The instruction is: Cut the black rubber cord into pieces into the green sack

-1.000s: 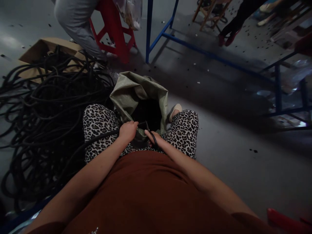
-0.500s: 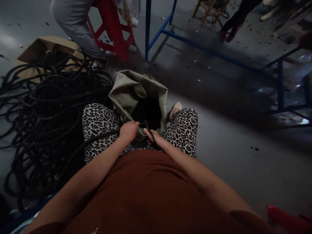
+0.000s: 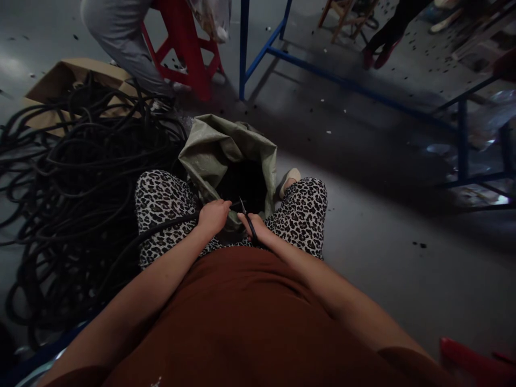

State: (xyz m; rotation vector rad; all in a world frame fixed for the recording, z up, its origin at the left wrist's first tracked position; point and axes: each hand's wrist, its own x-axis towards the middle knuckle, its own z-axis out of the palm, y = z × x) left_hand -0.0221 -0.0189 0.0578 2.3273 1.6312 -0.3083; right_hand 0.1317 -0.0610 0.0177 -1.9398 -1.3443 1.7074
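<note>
I sit with an open grey-green woven sack (image 3: 209, 153) between my knees. My left hand (image 3: 212, 216) is closed around a black rubber cord (image 3: 161, 228) that runs from the big tangle on my left across my left thigh to the sack's mouth. My right hand (image 3: 255, 228) grips black-handled scissors (image 3: 246, 214), whose blades point up at the cord's end just beyond my left fingers. The two hands are almost touching above the dark opening of the sack.
A large heap of black cord (image 3: 68, 188) covers the floor at left, over a cardboard box (image 3: 60, 80). Another person's grey trouser leg (image 3: 116, 43) and a red stool (image 3: 187, 48) stand behind. Blue metal frames (image 3: 342, 83) cross the back; a second person's feet (image 3: 374, 54) are far right.
Both hands stay at the sack's mouth. The scissors have tilted slightly in my right hand, and the view has dipped a little.
</note>
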